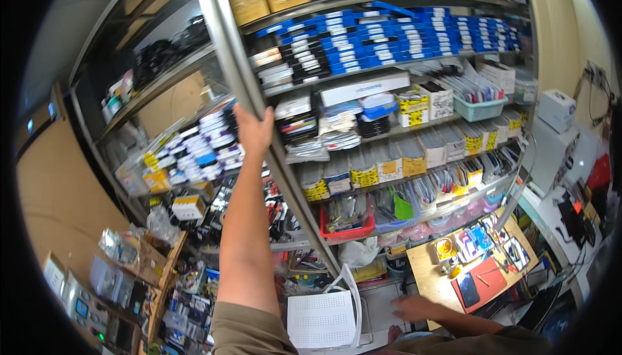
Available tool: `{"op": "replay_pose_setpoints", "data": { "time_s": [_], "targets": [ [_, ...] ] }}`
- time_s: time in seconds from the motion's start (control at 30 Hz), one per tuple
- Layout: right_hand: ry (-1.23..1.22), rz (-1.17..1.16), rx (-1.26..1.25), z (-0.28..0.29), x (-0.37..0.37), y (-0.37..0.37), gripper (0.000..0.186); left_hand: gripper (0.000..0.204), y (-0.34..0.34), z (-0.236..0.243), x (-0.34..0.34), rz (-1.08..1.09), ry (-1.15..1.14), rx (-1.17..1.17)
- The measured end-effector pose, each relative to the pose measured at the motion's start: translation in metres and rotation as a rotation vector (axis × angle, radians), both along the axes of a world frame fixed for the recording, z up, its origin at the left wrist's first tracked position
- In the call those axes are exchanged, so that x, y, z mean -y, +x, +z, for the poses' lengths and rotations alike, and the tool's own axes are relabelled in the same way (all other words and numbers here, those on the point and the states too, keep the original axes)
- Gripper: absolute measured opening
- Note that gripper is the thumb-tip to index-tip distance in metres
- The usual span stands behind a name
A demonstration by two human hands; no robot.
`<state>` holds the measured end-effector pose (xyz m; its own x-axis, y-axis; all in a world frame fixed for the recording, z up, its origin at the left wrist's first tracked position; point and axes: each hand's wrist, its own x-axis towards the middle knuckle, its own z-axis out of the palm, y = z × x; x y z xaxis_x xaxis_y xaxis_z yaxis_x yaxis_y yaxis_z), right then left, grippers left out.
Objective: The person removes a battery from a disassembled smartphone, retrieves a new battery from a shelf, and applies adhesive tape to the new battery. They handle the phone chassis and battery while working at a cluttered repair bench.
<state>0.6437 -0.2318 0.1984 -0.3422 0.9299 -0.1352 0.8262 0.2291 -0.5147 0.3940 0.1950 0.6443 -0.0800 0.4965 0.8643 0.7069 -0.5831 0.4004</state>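
My left arm reaches up to the glass-fronted shelving, and my left hand (255,128) grips the vertical metal door frame (228,47), thumb on its right side, beside stacked white and purple boxes (214,135). My right hand (412,307) hangs low, blurred, with loosely curved fingers and nothing in them, near the wooden desk (423,276). On that desk lie a red mat (487,293), a dark phone (468,289) and small tools. The shelves hold blue boxes (346,57), yellow-labelled packs (363,175) and a red basket (343,227).
A white perforated plastic chair (321,319) stands below me. At lower left are a wooden rack (166,264) crowded with parts and a machine with a screen (84,309). On the right, a white counter (544,206) carries equipment and cables.
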Motion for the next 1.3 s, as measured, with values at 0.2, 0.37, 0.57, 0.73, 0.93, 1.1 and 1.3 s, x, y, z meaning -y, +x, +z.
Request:
{"op": "replay_pose_setpoints", "data": {
  "time_s": [0.2, 0.37, 0.57, 0.73, 0.93, 1.1, 1.3],
  "targets": [
    [-0.322, 0.285, -0.237, -0.088, -0.015, -0.018, 0.052, 0.085, 0.016, -0.011, -0.012, 0.115, 0.173, 0.155],
    [-0.166, -0.093, -0.183, -0.059, -0.05, 0.017, 0.043, 0.086, 0.006, -0.014, -0.024, 0.129, 0.182, 0.108],
    [-0.133, -0.04, -0.204, -0.056, -0.1, 0.027, 0.041, 0.079, -0.004, -0.015, -0.04, 0.144, 0.196, 0.095],
    [0.062, 0.074, -0.311, -0.108, -0.108, -0.007, 0.04, 0.075, -0.005, -0.016, -0.043, 0.112, 0.238, 0.104],
    [-0.11, 0.259, -0.386, -0.169, -0.099, -0.039, 0.047, 0.072, -0.008, -0.018, -0.046, 0.133, 0.273, 0.081],
    [-0.207, 0.253, -0.338, -0.171, -0.096, -0.036, 0.045, 0.071, -0.008, -0.018, -0.044, -0.05, 0.254, 0.104],
    [-0.19, 0.06, -0.349, -0.147, -0.085, -0.015, 0.042, 0.072, -0.005, -0.016, -0.039, -0.004, 0.205, 0.116]
  ]
}}
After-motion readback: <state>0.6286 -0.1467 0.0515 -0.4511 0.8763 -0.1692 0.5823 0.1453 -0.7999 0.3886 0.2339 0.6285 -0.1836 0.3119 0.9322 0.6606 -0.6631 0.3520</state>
